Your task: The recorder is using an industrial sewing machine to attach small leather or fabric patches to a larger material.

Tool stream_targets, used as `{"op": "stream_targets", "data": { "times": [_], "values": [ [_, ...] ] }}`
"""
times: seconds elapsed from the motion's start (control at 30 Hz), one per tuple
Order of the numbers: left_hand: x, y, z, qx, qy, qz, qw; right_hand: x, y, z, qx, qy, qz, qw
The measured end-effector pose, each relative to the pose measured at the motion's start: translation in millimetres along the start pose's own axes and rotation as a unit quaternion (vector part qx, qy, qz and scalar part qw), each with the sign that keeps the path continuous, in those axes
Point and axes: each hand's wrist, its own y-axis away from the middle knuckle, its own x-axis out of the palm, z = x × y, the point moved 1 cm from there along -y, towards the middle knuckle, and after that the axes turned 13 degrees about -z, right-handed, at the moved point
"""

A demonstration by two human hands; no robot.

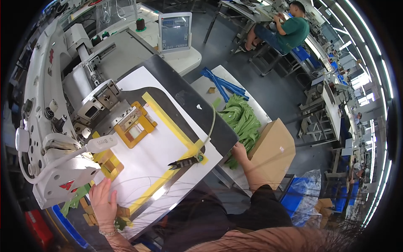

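Both hands are seen apart, at opposite sides of a white work plate point(168, 147). The left hand point(103, 201) is laid flat with fingers spread at the plate's near left corner, beside small yellow-brown blocks point(110, 164); nothing is gripped by it. The right hand point(240, 152) is extended past the plate's right edge into a heap of green straps point(242, 122); its fingers are hidden among the straps, so whether anything is clasped cannot be told.

The green straps are piled on a side table point(210, 82) to the right of the plate, next to a brown cardboard box point(275, 151). Blue strips point(222, 84) are laid at the far end of the same table.

On the plate, a yellow tape outline point(176, 126) is marked, and small snips point(184, 162) with a green ring are rested on it near the right corner, tied to a pale cord point(212, 124). A yellow-orange clamp frame point(135, 130) is positioned under the head of a white sewing machine point(54, 109), which occupies the left of the view. A small control screen point(175, 31) is mounted behind the plate.

In the background, a seated person in a green shirt point(294, 31) is seen at another workstation, well apart.
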Motion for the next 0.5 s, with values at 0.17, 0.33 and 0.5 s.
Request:
{"op": "stream_targets", "data": {
  "times": [0.17,0.33,0.5],
  "values": [
    [-7.1,0.2,-5.5,0.009,0.001,-0.008,1.000,-3.0,-14.2,4.5,0.012,-0.041,0.014,0.999],
    [-14.5,-2.1,-15.0,0.003,0.010,-0.026,1.000,-23.2,-26.2,-16.9,0.195,-0.244,-0.003,0.950],
    [-18.2,-7.7,-24.6,-0.009,0.052,-0.034,0.998,-95.1,-51.2,-57.4,0.341,-0.377,-0.198,0.838]
  ]
}}
